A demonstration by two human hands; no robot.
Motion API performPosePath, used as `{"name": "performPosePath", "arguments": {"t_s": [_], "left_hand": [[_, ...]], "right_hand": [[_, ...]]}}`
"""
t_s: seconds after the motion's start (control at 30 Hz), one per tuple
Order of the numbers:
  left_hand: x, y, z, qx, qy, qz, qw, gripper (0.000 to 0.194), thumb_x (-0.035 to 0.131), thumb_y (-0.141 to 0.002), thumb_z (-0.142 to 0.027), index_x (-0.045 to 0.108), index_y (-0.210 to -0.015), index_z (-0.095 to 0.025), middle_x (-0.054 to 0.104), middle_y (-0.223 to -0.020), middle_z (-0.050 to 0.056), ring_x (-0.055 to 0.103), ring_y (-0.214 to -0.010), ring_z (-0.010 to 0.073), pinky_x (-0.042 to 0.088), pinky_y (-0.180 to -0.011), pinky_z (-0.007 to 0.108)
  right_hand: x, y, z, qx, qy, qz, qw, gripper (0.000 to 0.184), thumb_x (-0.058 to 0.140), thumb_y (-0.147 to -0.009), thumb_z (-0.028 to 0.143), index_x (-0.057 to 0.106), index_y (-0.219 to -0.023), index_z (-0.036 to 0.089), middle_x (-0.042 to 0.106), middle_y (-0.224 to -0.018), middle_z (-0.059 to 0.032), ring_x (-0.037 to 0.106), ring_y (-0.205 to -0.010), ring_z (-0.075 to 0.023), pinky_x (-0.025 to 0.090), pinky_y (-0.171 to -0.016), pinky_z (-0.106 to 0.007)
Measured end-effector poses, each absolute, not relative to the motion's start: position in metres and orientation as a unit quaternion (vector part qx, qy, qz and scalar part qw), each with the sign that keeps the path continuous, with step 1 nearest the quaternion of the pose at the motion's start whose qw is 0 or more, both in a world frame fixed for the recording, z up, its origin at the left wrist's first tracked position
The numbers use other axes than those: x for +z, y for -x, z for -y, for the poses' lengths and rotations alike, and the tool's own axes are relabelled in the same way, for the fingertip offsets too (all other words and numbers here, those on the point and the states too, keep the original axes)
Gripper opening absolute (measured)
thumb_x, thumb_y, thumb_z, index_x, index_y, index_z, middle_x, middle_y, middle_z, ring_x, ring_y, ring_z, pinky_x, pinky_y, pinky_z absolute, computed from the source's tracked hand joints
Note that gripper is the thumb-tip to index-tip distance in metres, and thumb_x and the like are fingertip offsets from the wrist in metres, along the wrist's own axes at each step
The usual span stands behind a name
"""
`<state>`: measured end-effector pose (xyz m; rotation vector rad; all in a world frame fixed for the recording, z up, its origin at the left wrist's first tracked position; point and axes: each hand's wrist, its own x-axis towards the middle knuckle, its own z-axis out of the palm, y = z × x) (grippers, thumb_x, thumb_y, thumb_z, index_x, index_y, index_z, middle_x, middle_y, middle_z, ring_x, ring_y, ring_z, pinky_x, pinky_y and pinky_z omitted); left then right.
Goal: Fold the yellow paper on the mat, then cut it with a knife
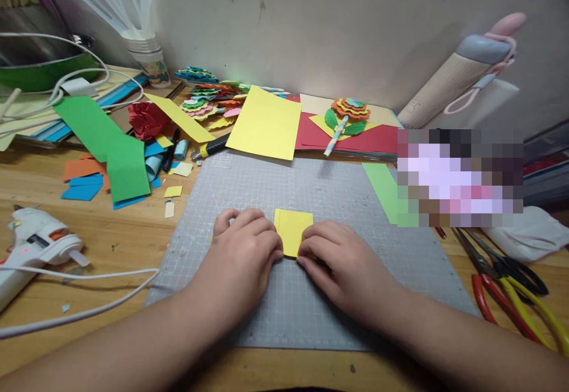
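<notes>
Small yellow square of paper, lying on a grey gridded cutting mat at the near middle of the bench. The piece should prove very light, fairly stiff for its size, and easily creased or torn but not slippery; it is probably best taken by its left and right edges, or pinched at the near corners, with little pressure. Its face is matt and bright, with a thin line just inside the left edge and a dark band, perhaps shadow, along the near edge. The left hand, fingers curled and nearly closed, has hold of the near left corner; the right hand, likewise nearly closed, pinches the near right corner between thumb and forefinger. Farther out, to an onlooker in the room: a large yellow paper sheet at the mat's far edge, a layered, scalloped paper flower on a striped stem right of it, and a white plastic glue gun at left.
</notes>
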<state>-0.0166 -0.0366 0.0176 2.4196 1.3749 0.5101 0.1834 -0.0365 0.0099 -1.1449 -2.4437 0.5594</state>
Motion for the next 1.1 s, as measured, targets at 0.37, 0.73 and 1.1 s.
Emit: {"name": "performPosePath", "arguments": {"t_s": [0.37, 0.73, 1.1], "left_hand": [[0.016, 0.014, 0.038, 0.19, -0.801, -0.538, 0.18, 0.012, 0.057, -0.083, -0.02, 0.064, -0.074, -0.021, 0.059, -0.087, 0.003, 0.048, -0.092, 0.0245, 0.03, -0.079, 0.044], [0.013, 0.015, 0.032, 0.178, -0.815, -0.521, 0.179, 0.009, 0.057, -0.083, -0.021, 0.062, -0.076, -0.021, 0.064, -0.084, 0.002, 0.051, -0.089, 0.0238, 0.029, -0.081, 0.044], [0.018, 0.023, 0.021, 0.16, -0.806, -0.517, 0.24, 0.015, 0.056, -0.087, -0.022, 0.067, -0.077, -0.024, 0.067, -0.083, -0.003, 0.055, -0.09, 0.0219, 0.027, -0.083, 0.042]], "right_hand": [[0.01, -0.175, 0.027, 0.239, 0.498, 0.813, 0.184, 0.013, 0.057, -0.083, 0.015, 0.058, -0.07, 0.019, 0.055, -0.09, -0.0043, 0.052, -0.085, -0.0198, 0.042, -0.077, -0.038], [0.007, -0.172, 0.024, 0.211, 0.513, 0.817, 0.16, 0.013, 0.056, -0.08, 0.016, 0.053, -0.068, 0.019, 0.055, -0.089, -0.0043, 0.05, -0.084, -0.0202, 0.04, -0.075, -0.038], [0.011, -0.172, 0.02, 0.236, 0.507, 0.818, 0.135, 0.015, 0.056, -0.081, 0.014, 0.051, -0.067, 0.019, 0.054, -0.088, -0.0061, 0.05, -0.085, -0.0216, 0.04, -0.075, -0.037]]}}
